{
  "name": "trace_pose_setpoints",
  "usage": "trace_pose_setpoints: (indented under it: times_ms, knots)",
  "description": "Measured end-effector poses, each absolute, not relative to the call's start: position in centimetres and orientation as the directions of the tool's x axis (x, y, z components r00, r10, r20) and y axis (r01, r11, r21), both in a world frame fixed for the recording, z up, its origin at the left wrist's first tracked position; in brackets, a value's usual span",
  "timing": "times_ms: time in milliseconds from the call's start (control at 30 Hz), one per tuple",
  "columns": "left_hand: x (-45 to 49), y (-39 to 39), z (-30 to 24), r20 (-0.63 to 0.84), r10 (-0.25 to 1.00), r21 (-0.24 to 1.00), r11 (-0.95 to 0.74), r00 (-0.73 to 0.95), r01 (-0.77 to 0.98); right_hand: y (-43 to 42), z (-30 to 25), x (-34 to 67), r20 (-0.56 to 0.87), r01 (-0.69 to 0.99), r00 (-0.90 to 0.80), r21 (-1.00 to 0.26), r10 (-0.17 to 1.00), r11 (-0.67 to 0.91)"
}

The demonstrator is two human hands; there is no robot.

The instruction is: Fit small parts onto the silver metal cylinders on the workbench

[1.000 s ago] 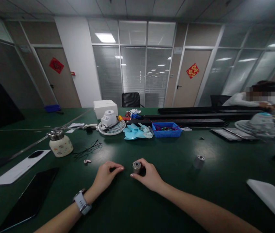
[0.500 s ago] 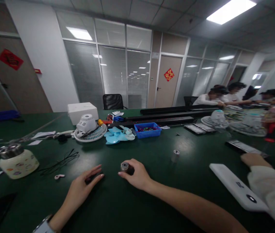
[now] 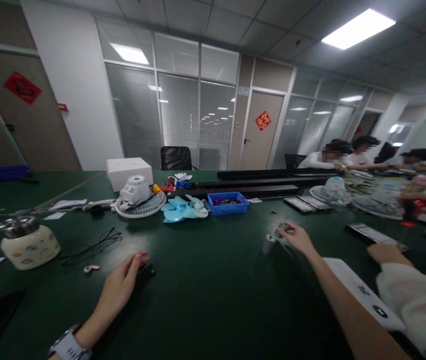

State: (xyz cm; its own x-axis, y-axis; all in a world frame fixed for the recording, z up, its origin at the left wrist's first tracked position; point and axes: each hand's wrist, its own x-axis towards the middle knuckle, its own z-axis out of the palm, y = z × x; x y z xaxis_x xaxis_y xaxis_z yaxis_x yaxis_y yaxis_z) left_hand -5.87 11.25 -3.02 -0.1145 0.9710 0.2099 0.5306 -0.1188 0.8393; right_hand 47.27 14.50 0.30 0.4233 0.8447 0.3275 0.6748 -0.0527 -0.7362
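Note:
My right hand [image 3: 300, 241] is closed around a small metal cylinder [image 3: 283, 227] with a round socket-like end. It is at the right of the work area, just behind and beside a second silver cylinder [image 3: 269, 243] that stands upright on the table. My left hand [image 3: 121, 280] rests on the table at centre left, its thumb and fingers drawn together; whether anything is between them I cannot make out. A tiny dark piece [image 3: 153, 272] lies just right of its fingertips.
Beyond the hands are a blue bin [image 3: 229, 204] of small parts, light-blue fan blades [image 3: 183, 209] and a white fan body [image 3: 136, 192]. At left stand a cream jar [image 3: 30, 247], black glasses [image 3: 94, 248] and a pink earbud [image 3: 91, 269]. A co-worker's sleeve [image 3: 411, 295] and white device [image 3: 363, 292] are at right.
My right hand has carried its cylinder from the middle rightward and away from me, beside the standing one. My left hand's fingers, apart before, have come together.

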Motion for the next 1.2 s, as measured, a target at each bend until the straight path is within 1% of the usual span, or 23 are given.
trace_pose_setpoints:
  times_ms: [133,200,233,267,300,333,367,400,433,467,500,533,567,600,667,700,733,767,900,1033,1100,1133,1200]
  knots:
    - [-6.1,11.6,-3.7,0.2,0.966,0.899,-0.117,-0.161,0.421,15.5,-1.7,46.4,0.286,0.638,0.309,-0.77,0.907,0.026]
    - [-6.0,11.8,-3.8,0.2,0.959,0.917,-0.112,-0.199,0.383,15.6,-1.7,46.3,0.254,0.606,0.306,-0.795,0.917,0.018]
    - [-6.0,11.8,-3.8,0.21,0.951,0.923,-0.118,-0.225,0.365,15.4,-1.3,46.2,0.254,0.607,0.332,-0.794,0.908,-0.001]
    - [-5.9,11.9,-3.8,0.225,0.94,0.929,-0.126,-0.259,0.348,15.0,-0.6,46.1,0.287,0.628,0.377,-0.778,0.881,-0.015]
    - [-5.8,11.9,-3.8,0.242,0.923,0.934,-0.138,-0.301,0.328,14.6,0.4,45.6,0.363,0.67,0.428,-0.742,0.827,-0.021]
    - [-5.8,11.9,-3.8,0.258,0.899,0.94,-0.149,-0.353,0.307,13.9,1.5,44.8,0.473,0.728,0.465,-0.686,0.748,-0.019]
    - [-5.8,12.0,-3.8,0.265,0.874,0.946,-0.154,-0.406,0.286,13.2,2.7,43.6,0.593,0.792,0.465,-0.61,0.657,-0.009]
    - [-5.8,12.0,-3.8,0.266,0.849,0.951,-0.155,-0.456,0.267,12.4,3.8,41.8,0.703,0.851,0.425,-0.526,0.57,0.014]
    - [-5.9,12.0,-3.8,0.26,0.829,0.956,-0.149,-0.495,0.252,11.6,4.8,39.5,0.775,0.895,0.353,-0.444,0.523,0.053]
    - [-5.9,12.1,-3.8,0.252,0.816,0.959,-0.141,-0.52,0.244,10.8,5.4,36.8,0.802,0.918,0.261,-0.379,0.538,0.12]
    - [-5.9,12.1,-3.8,0.248,0.807,0.96,-0.132,-0.536,0.246,10.1,5.6,33.8,0.804,0.914,0.169,-0.344,0.57,0.215]
    - [-6.0,12.1,-3.8,0.246,0.804,0.959,-0.123,-0.542,0.254,9.6,5.4,30.7,0.773,0.883,0.041,-0.325,0.633,0.339]
    - [-6.0,12.1,-3.8,0.251,0.802,0.957,-0.119,-0.543,0.266,9.3,4.9,27.6,0.684,0.822,-0.127,-0.333,0.719,0.462]
    - [-6.0,12.1,-3.8,0.26,0.801,0.952,-0.119,-0.54,0.281,9.3,4.0,24.6,0.565,0.748,-0.263,-0.393,0.782,0.535]
    - [-6.0,12.0,-3.7,0.278,0.802,0.947,-0.134,-0.529,0.293,9.7,1.9,19.4,0.319,0.644,-0.428,-0.548,0.845,0.533]
    - [-6.0,12.0,-3.6,0.284,0.804,0.945,-0.144,-0.523,0.293,10.1,0.9,17.3,0.23,0.629,-0.465,-0.594,0.855,0.502]
    - [-6.0,12.0,-3.6,0.284,0.802,0.947,-0.148,-0.526,0.286,10.6,0.0,15.5,0.177,0.634,-0.474,-0.611,0.862,0.474]
    - [-6.1,12.0,-3.6,0.272,0.803,0.95,-0.137,-0.53,0.28,11.1,-0.7,14.0,0.157,0.65,-0.468,-0.605,0.869,0.459]
    - [-6.2,12.0,-3.5,0.28,0.8,0.944,-0.13,-0.53,0.302,12.2,-1.4,11.2,0.198,0.703,-0.399,-0.56,0.895,0.438]
    - [-6.1,11.9,-3.5,0.299,0.807,0.931,-0.129,-0.51,0.342,11.4,0.0,14.2,0.24,0.634,-0.433,-0.604,0.869,0.483]
    - [-6.0,11.9,-3.4,0.293,0.812,0.928,-0.116,-0.504,0.354,10.9,1.2,18.6,0.313,0.603,-0.436,-0.594,0.844,0.532]
    - [-6.0,11.8,-3.4,0.29,0.815,0.927,-0.11,-0.501,0.358,10.7,1.9,21.4,0.378,0.611,-0.408,-0.563,0.831,0.556]
    - [-5.9,11.8,-3.3,0.281,0.823,0.928,-0.102,-0.494,0.359,10.7,2.9,27.9,0.534,0.711,-0.266,-0.453,0.803,0.537]
